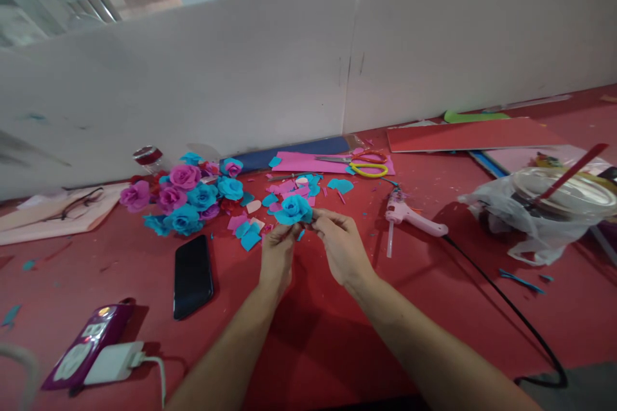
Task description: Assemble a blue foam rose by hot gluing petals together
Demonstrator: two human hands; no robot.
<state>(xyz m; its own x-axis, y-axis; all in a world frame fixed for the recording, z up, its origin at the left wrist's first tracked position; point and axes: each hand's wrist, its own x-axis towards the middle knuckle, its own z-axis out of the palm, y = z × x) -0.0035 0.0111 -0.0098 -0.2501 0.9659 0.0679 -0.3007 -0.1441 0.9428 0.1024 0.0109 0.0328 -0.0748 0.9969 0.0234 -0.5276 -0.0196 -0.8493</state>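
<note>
A blue paper flower (293,209) is held up over the red table between both my hands. My left hand (279,250) pinches it from below, its fingers closed under the bloom. The fingers of my right hand (340,241) are closed on the flower's right edge. Behind it lie loose blue and pink paper petals (249,236). To the left rests a bunch of pink, blue and red paper flowers (186,196). A pink glue gun (414,218) with a clear glue stick lies to the right of my right hand.
Scissors (369,164) lie on a pink paper strip at the back. A phone (193,277) and a purple power strip (89,347) with a white charger are at the left. A lidded cup in a plastic bag (544,205) stands right. A white partition (231,77) borders the table.
</note>
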